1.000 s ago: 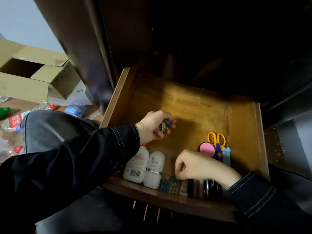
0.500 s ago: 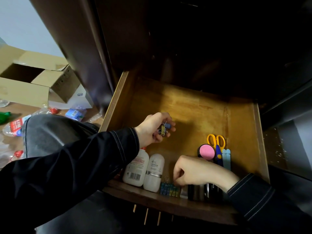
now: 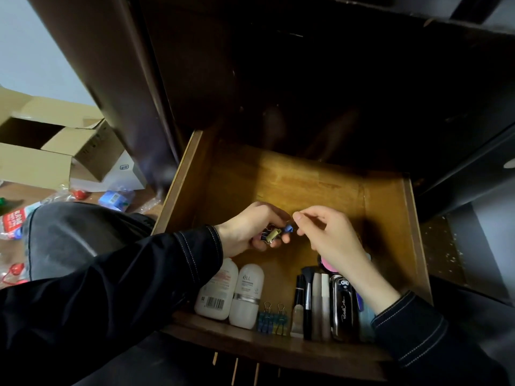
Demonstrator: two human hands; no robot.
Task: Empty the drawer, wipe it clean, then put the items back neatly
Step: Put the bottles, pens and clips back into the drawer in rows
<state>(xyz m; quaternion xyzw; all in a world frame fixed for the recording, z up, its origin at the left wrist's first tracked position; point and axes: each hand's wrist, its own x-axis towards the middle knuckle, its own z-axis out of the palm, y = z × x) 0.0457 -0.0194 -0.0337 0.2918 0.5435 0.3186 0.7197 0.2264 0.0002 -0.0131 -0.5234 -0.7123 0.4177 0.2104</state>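
The open wooden drawer (image 3: 306,179) is pulled out of a dark cabinet, and by the look of it the putting-back stage is well under way; along its front wall the goods lie side by side in a tidy row: two white plastic bottles (image 3: 231,295) at the left, then a short rank of blue and yellow binder clips (image 3: 272,320) with their wire handles pointing rearward, then slim cosmetic tubes and a brush (image 3: 313,305), then a glossy black case with white script (image 3: 343,307); a round pink compact (image 3: 328,265) shows partly under the right wrist, just behind that row; above the middle of the drawer the left hand (image 3: 250,232) curls round a small cluster of loose binder clips (image 3: 271,235), one yellow and the others dark blue, while the right hand (image 3: 331,238) pinches a single blue clip (image 3: 288,228) between thumb and forefinger, seemingly drawing it from that cluster; I judge that emptying and wiping are done, since the wood behind the row looks clean, though no cloth is in view to confirm it; what is left appears to be seating these last clips beside the rank at the front; outside the drawer, an open cardboard box (image 3: 50,146) and plastic bottles (image 3: 14,221) lie on the floor at the left.
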